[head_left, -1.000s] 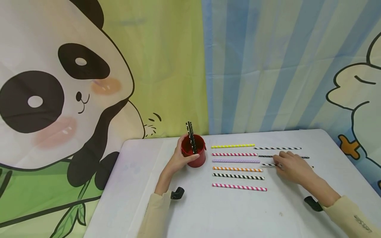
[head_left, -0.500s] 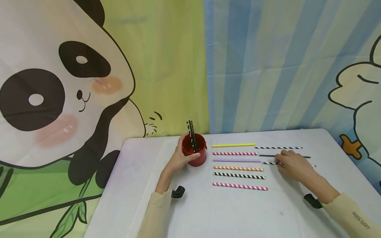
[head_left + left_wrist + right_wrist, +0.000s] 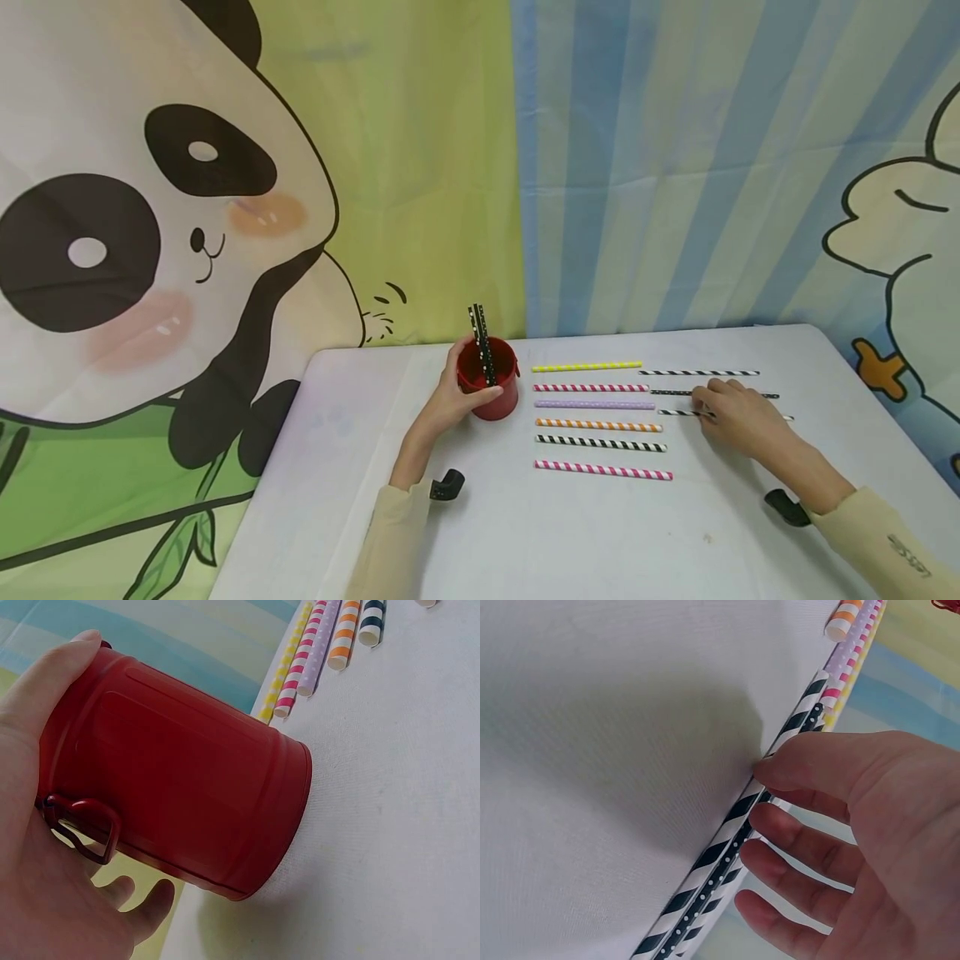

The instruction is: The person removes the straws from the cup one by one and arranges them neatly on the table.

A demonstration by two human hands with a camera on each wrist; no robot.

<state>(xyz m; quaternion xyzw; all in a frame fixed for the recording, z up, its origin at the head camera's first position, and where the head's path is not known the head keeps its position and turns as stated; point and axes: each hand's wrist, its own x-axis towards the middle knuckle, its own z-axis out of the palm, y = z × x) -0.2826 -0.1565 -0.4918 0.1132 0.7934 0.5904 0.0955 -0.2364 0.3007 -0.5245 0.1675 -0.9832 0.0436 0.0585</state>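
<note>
My left hand [image 3: 450,402] grips a small red metal bucket [image 3: 504,404] from its left side, thumb near the rim. In the left wrist view the bucket [image 3: 180,780] stands on the table, a small handle on its side. Black straws with white dots [image 3: 482,342] lean inside it. On the right, my right hand [image 3: 738,417] pinches a black-and-white striped paper straw [image 3: 675,412] between thumb and index finger; the straw lies on the table. The right wrist view shows a black dotted straw [image 3: 705,892] just behind that striped straw [image 3: 721,834].
Between the hands lie yellow [image 3: 587,367], red-striped [image 3: 591,388], purple [image 3: 594,405], orange-striped [image 3: 598,425], black-striped [image 3: 600,443] and pink-striped [image 3: 603,471] straws in a column. Another black-striped straw [image 3: 699,372] lies farther back. A printed curtain [image 3: 420,167] hangs behind the white table [image 3: 570,542].
My right hand's fingertips have shifted very slightly to the right at the striped straw. My left hand and the bucket stay in place. The head view wobbles a little.
</note>
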